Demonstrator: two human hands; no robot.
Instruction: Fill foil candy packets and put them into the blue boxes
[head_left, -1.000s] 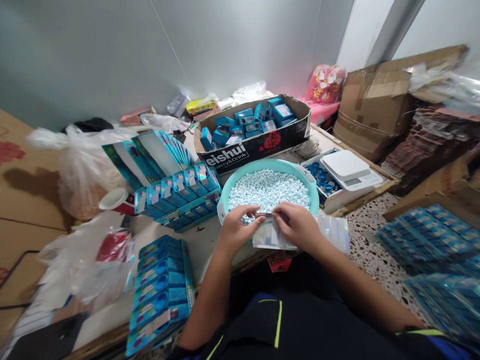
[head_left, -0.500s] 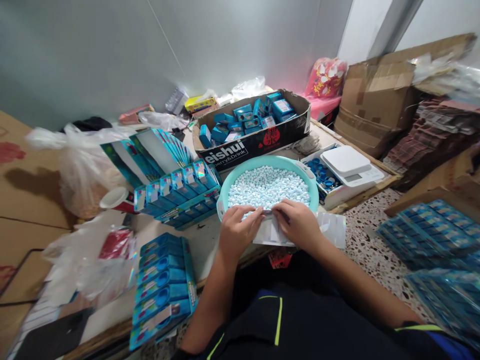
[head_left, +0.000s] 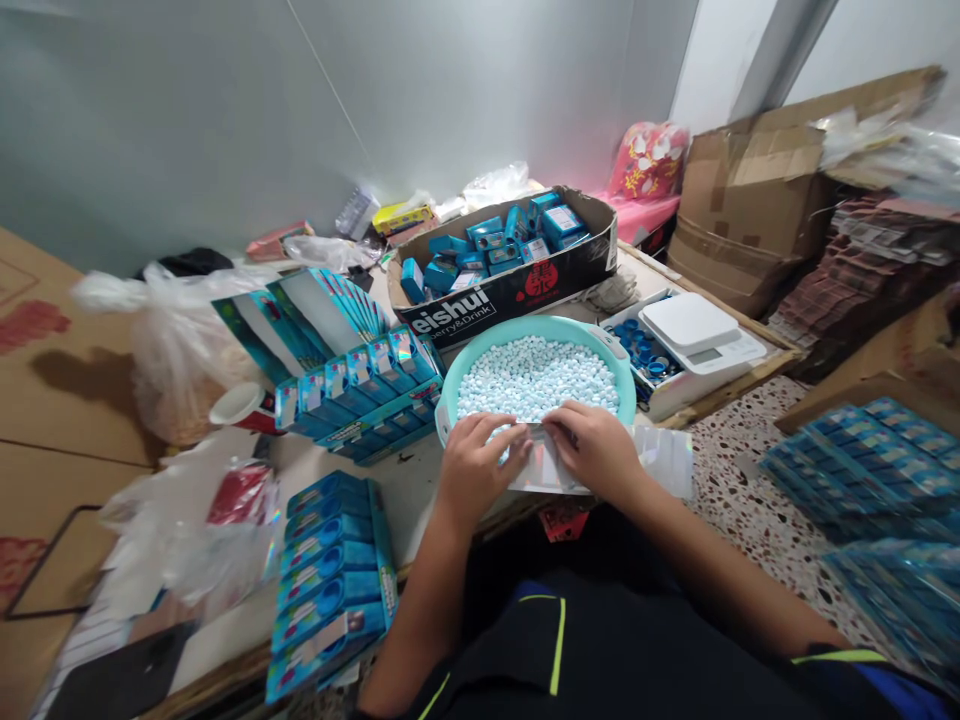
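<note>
A mint-green basin (head_left: 627, 388) full of small pale-blue pellets (head_left: 536, 375), like candies or tablets, sits in front of me. At its near rim is a clear plastic sheet (head_left: 541, 470), perhaps a strip of bags, that reaches out to the right under my right wrist. My left hand (head_left: 480, 455) has its fingers bent over the rim and its thumb towards the sheet's upper edge. Facing it, my right hand (head_left: 592, 440) pinches the same edge between thumb and fingers. The fingertips partly hide what they grip.
Left of the basin stand display trays of blue boxes (head_left: 360, 380), with another tray (head_left: 330, 580) nearer me. Behind is a black carton (head_left: 517, 290) of blue boxes. A white scale (head_left: 701, 330) rests at right beside blue caps (head_left: 649, 350). A paper cup (head_left: 244, 408) stands left.
My left thumb has shifted down and apart from the fingers, and more of the plastic shows between my hands. The view has moved slightly. The basin stays in place.
</note>
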